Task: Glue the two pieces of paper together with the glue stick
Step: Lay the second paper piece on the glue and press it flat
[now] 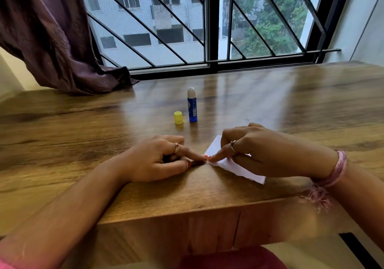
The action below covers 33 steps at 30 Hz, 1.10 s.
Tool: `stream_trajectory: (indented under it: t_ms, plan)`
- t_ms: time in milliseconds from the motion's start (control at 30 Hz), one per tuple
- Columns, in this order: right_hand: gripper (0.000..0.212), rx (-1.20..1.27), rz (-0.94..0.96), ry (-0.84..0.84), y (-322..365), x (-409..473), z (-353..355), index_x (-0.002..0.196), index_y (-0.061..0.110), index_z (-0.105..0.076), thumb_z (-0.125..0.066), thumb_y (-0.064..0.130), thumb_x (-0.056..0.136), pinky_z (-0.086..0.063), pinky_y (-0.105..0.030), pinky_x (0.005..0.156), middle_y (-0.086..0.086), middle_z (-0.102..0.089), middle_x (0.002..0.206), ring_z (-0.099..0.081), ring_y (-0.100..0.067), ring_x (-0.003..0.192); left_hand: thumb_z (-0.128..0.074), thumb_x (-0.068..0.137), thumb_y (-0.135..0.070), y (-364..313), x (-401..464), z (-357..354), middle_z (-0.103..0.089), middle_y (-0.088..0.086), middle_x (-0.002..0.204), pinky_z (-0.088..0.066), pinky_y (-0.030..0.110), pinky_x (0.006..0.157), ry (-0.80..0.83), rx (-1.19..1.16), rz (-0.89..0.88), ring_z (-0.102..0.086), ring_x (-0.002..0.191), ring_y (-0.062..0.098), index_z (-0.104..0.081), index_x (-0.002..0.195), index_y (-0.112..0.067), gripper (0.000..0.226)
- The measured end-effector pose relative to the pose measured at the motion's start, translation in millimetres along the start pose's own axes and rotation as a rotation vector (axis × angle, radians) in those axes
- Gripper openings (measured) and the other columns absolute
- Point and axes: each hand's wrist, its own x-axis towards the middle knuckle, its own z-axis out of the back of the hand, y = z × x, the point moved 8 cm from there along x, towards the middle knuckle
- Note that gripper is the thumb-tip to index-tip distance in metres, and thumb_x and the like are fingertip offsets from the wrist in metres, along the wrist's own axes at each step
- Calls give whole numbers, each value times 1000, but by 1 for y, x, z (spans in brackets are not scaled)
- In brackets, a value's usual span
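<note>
White paper point(241, 168) lies flat on the wooden table point(83, 123) near its front edge; whether it is one sheet or two stacked I cannot tell. My right hand point(259, 152) rests on top of it, index fingertip pressing its left corner. My left hand point(160, 158) lies on the table just left of the paper, index finger stretched out, its tip at the same corner. Behind them a blue glue stick point(192, 105) stands upright, uncapped, with white glue showing. Its yellow cap point(178, 117) stands beside it on the left.
A dark purple curtain point(52, 40) hangs at the back left and drapes onto the table. A barred window point(207, 23) runs along the table's far edge. A white wall point(363, 19) closes the right side.
</note>
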Motion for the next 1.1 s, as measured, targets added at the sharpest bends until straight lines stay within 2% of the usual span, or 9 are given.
stream_trajectory:
  t_ms: [233, 400, 467, 600, 700, 800, 867, 1000, 1100]
  plan:
    - [41, -81, 0, -12, 0, -22, 5, 118, 43, -62, -32, 34, 91, -28, -16, 74, 14, -55, 92, -37, 6, 78, -45, 89, -43, -1, 0, 0, -47, -14, 78, -37, 11, 62, -18, 40, 8, -49, 71, 4, -57, 121, -50, 35]
    - [45, -120, 10, -29, 8, -49, 14, 114, 44, -65, -23, 47, 96, -30, -22, 69, 12, -60, 89, -53, -4, 75, -43, 87, -46, -5, 0, 1, -47, -11, 76, -36, 12, 61, -37, 40, -1, -49, 70, 7, -59, 121, -48, 37]
    - [46, -159, 15, -35, 10, -58, 15, 113, 43, -65, -21, 44, 97, -30, -23, 68, 13, -59, 89, -54, -4, 75, -41, 86, -48, -4, 0, 1, -47, -11, 75, -36, 13, 60, -39, 40, 0, -49, 70, 8, -59, 120, -48, 39]
    - [36, -233, 18, -71, 8, -75, 16, 114, 43, -64, -36, 34, 92, -33, -27, 68, 14, -58, 91, -55, -6, 72, -42, 86, -49, -3, -1, 1, -48, -11, 76, -41, 20, 61, -40, 26, 7, -50, 70, 11, -58, 120, -52, 37]
    - [39, -232, 9, -83, 6, -88, 15, 118, 45, -59, -29, 33, 96, -36, -30, 70, 17, -51, 97, -53, -5, 75, -42, 87, -48, -2, -1, 0, -48, -11, 77, -42, 23, 62, -38, 26, 5, -51, 71, 12, -56, 120, -54, 37]
    - [41, -215, -6, -107, 1, -96, 13, 122, 46, -55, -27, 30, 96, -33, -24, 73, 18, -48, 97, -51, -4, 78, -43, 87, -48, -2, -1, 0, -47, -12, 77, -39, 18, 61, -41, 37, -10, -50, 70, 11, -56, 122, -52, 37]
    - [41, -126, -12, -146, -2, -98, 13, 122, 46, -56, -29, 29, 97, -35, -19, 76, 20, -50, 99, -53, -2, 82, -43, 87, -47, -2, -2, 0, -46, -13, 77, -37, 13, 61, -45, 31, -20, -50, 69, 9, -55, 122, -52, 37]
    - [30, 374, -149, -325, -20, -101, 22, 112, 39, -63, -49, 22, 92, -48, -15, 73, 16, -61, 97, -65, -6, 84, -44, 88, -46, -3, -2, 1, -48, -5, 73, -36, 12, 60, -53, 27, -39, -50, 67, 10, -56, 122, -49, 36]
    - [31, 409, -291, -400, -30, -100, 22, 110, 47, -57, -51, 27, 87, -47, -13, 70, 21, -61, 98, -63, 0, 83, -45, 88, -45, -3, -2, 1, -50, 8, 70, -34, 9, 63, -54, 13, -55, -49, 69, 4, -57, 122, -48, 36]
